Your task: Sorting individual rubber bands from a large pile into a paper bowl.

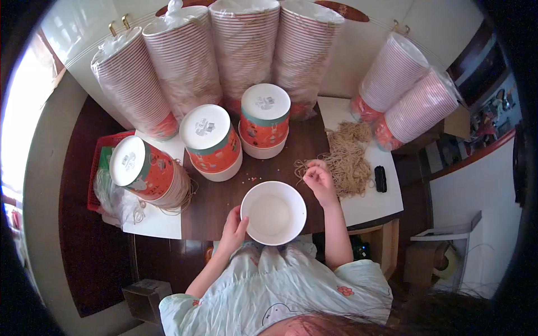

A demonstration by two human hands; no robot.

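Note:
My left hand point(233, 228) is closed on the left rim of a white paper tub point(296, 221), thumb near its edge. The tub is tilted so its open mouth and bare inside show; a small dark spot marks its right wall. To the right of the tub, my raised right hand point(320, 183) has its fingers pinched together on a strand of beige string point(300, 168). Just beyond that hand lies a tangled heap of the same string point(348, 159), on the table's right part.
Upside-down orange and green tubs point(210, 151) stand in stacks at the left and centre of the brown table point(207, 210). Tall plastic-wrapped tub stacks point(244, 50) line the back; two more point(414, 106) lean at right. A black object point(380, 179) and red basket point(96, 179) flank the table.

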